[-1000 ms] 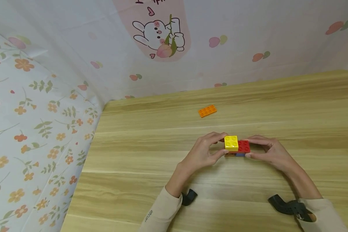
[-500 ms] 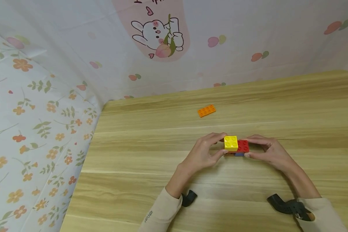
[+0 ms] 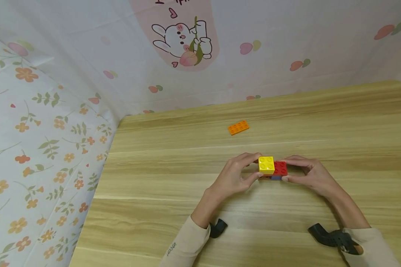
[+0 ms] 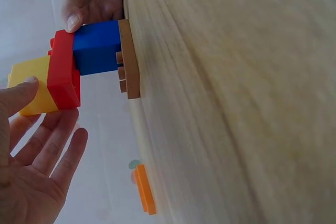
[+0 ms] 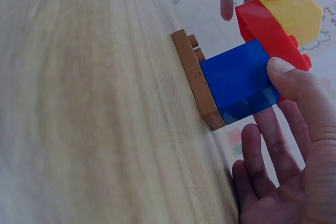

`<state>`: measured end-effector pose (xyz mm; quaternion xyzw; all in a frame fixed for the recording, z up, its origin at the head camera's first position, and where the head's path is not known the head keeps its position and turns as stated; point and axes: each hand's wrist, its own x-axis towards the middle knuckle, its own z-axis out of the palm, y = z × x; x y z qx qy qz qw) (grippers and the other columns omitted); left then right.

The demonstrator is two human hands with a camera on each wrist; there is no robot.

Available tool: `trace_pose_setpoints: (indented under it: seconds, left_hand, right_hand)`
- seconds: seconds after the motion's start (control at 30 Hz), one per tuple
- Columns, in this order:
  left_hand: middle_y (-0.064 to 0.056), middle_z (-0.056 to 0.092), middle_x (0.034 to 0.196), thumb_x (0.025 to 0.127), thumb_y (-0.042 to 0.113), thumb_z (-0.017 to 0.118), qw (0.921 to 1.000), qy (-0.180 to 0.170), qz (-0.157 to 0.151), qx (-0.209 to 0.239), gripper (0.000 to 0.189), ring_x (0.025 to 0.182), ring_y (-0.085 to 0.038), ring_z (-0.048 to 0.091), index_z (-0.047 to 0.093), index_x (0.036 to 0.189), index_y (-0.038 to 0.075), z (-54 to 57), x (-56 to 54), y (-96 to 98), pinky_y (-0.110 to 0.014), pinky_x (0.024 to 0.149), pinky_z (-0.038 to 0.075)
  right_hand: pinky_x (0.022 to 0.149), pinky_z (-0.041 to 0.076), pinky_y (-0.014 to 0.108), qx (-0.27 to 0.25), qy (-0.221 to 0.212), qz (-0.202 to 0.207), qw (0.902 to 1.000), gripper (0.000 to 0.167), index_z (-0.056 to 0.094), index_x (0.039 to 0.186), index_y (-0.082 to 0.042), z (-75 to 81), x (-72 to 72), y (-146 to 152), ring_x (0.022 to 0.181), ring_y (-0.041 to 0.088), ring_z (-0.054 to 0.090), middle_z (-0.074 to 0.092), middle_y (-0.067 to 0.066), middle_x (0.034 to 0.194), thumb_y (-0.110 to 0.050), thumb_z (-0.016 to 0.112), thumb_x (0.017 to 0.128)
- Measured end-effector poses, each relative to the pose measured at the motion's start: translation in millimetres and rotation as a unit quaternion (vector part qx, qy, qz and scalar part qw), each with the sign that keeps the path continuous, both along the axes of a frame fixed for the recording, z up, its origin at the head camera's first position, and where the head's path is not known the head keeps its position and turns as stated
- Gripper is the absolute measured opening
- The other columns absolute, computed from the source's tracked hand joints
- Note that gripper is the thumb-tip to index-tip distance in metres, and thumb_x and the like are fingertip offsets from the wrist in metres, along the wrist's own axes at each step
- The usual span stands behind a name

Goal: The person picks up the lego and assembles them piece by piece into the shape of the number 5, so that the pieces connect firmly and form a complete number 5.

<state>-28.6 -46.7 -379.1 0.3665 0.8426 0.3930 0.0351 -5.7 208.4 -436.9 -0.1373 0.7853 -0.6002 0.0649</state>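
Note:
A small tower of toy building bricks stands on the table. Its base is a flat brown brick with a blue brick on its right part. Across the blue one lies a red brick, overhanging to the left. On the red brick's left end sits a yellow brick. My left hand pinches the yellow brick between thumb and fingers. My right hand grips the blue brick from the right, its thumb close to the seam with the red one. The right fingertips behind the bricks are partly hidden.
A flat orange brick lies alone on the wooden table, beyond the tower and to its left. Printed cloth hangs along the table's far edge, and flowered cloth along the left. Black straps circle both wrists.

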Motion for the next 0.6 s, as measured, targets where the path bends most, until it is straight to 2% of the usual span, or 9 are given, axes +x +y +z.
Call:
trace_pose_setpoints:
  seconds: [0.4,0.5,0.6]
  left_hand:
    - [-0.008,0.060,0.117,0.086,0.014,0.068,1.0000,-0.005,-0.001,0.009,0.045,0.100,-0.014,0.058,0.054,0.126,0.000,-3.1,-0.1,-1.4,-0.014,0.078,0.046]
    - [-0.007,0.061,0.117,0.086,0.011,0.066,0.9999,-0.011,-0.001,0.000,0.042,0.101,-0.010,0.057,0.055,0.126,0.001,-10.2,-0.2,-4.8,-0.013,0.081,0.044]
    - [-0.008,0.061,0.116,0.085,0.006,0.067,0.9995,-0.029,-0.015,-0.003,0.041,0.099,-0.008,0.057,0.055,0.124,0.000,-20.5,0.9,-9.8,-0.014,0.084,0.044]
  right_hand:
    - [0.088,0.037,0.011,0.005,-0.006,0.000,1.0000,0.037,0.066,0.113,-0.001,3.8,0.1,-2,0.105,0.008,0.050,0.060,-0.001,0.113,-0.003,0.075,0.077]
    - [0.088,0.038,0.013,-0.006,0.005,0.011,0.9999,0.033,0.066,0.111,0.000,2.2,0.4,-1,0.106,0.008,0.050,0.060,-0.001,0.113,0.000,0.072,0.079]
    - [0.087,0.040,0.015,-0.036,0.018,0.031,0.9987,0.025,0.069,0.105,0.002,-1.2,-0.4,-2,0.108,0.010,0.051,0.060,0.002,0.115,0.005,0.068,0.080]
